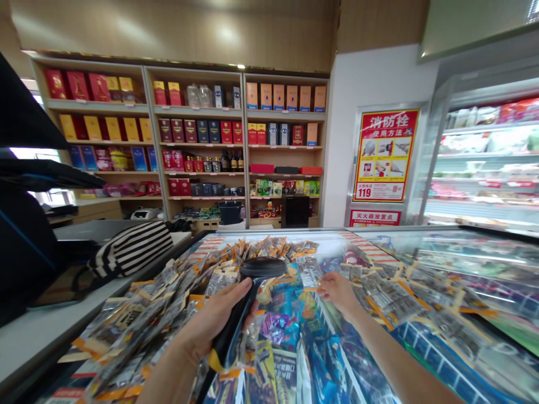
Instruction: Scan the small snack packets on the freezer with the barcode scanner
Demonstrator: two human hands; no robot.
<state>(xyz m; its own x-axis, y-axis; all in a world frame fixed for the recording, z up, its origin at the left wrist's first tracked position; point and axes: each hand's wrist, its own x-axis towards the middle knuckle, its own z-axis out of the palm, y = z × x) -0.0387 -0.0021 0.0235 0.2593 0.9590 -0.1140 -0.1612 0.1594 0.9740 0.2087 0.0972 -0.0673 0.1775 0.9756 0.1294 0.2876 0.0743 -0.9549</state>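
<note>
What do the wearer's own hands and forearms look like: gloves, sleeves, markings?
Both the left hand and right hand are ungloved. The left forearm and right forearm are bare to the frame edge, with no sleeves in sight. No watch, wristband, cable or marking shows. Some fingers are hidden, so rings can't be ruled out.

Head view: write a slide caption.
Left hand grips black handheld device; right hand holds orange-edged plastic packet over glass-topped freezer.

Bright, even light falls on my bare right hand (340, 293). Glare spots the tan wood-panelled wall (181, 31) at upper centre and streaks the clear glass freezer lid (475, 251) at right; the view stretches and softens toward the edges.
</note>
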